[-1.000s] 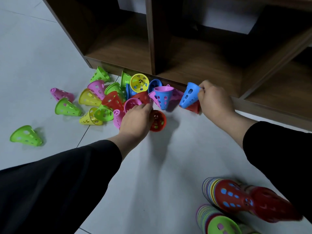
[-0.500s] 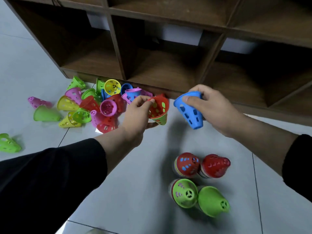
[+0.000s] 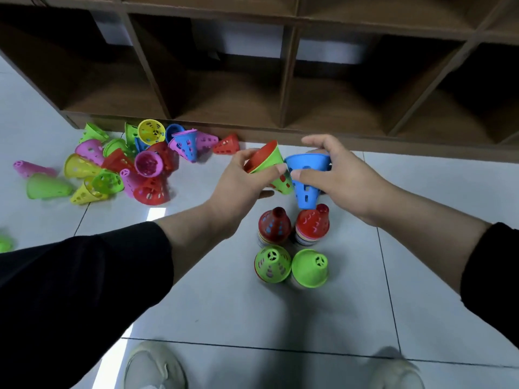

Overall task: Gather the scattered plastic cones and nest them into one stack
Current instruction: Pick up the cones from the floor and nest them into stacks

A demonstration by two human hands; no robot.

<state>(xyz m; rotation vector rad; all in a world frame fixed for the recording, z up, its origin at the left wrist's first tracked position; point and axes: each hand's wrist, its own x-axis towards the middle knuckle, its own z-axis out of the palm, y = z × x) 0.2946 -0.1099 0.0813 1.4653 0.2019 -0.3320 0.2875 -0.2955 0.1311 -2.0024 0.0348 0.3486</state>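
My left hand grips a green cone with a red cone nested inside it, tilted, wide end up. My right hand holds a blue perforated cone by its wide rim, narrow end down. Both hover above four upright stacks on the floor: two red-topped stacks and two green-topped stacks. A heap of scattered cones in green, yellow, pink, red and blue lies at the left by the shelf's base.
A brown wooden cubby shelf runs across the back at floor level. Single cones lie far left: a pink one and a green one. My shoes show at the bottom on the grey tiled floor.
Both hands lifted cones out of the heap and carried them right and toward me, over the stacks. The blue cone has been turned narrow end down. The view shifted right.
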